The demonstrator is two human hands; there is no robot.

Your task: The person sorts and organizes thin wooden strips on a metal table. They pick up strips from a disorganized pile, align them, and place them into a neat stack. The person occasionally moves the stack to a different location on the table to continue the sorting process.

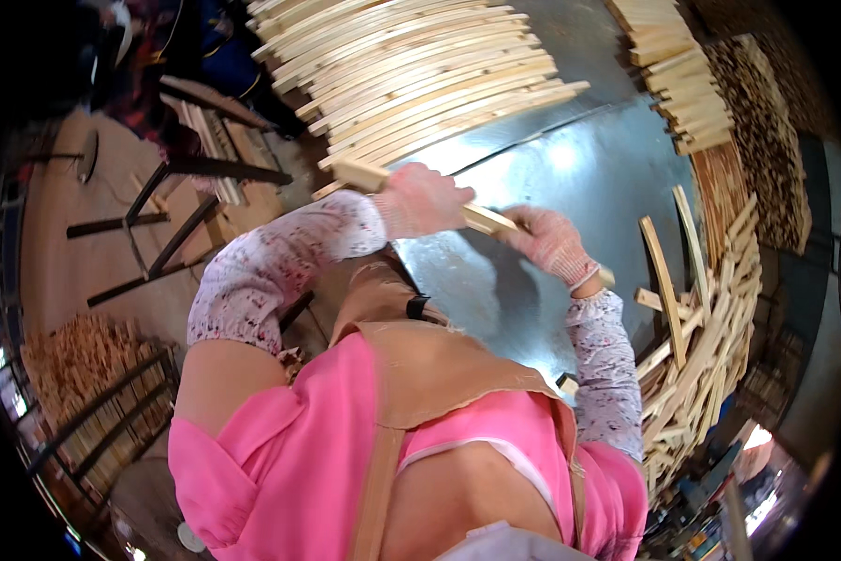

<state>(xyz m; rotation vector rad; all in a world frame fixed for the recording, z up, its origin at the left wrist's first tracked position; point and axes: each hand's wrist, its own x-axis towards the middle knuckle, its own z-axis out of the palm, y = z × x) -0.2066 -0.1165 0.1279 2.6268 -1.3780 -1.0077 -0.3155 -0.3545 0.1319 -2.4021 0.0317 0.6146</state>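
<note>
A pale wooden strip [484, 219] lies across both my hands, tilted down toward the right, over a shiny metal table [570, 178]. My left hand [422, 200], in a pinkish knit glove, is closed round it near its left end. Farther along, my right hand [553, 245], gloved alike, grips the strip toward its right end. Just beyond my left hand, a row of similar wooden strips [430, 79] lies side by side on the table.
Loose strips lie in a jumbled heap [701, 365] at the right. More strips [687, 98] are stacked at the far right, near a large wood pile [761, 140]. A dark metal frame [191, 173] stands at the left. Beyond it is another person's sleeve [163, 112].
</note>
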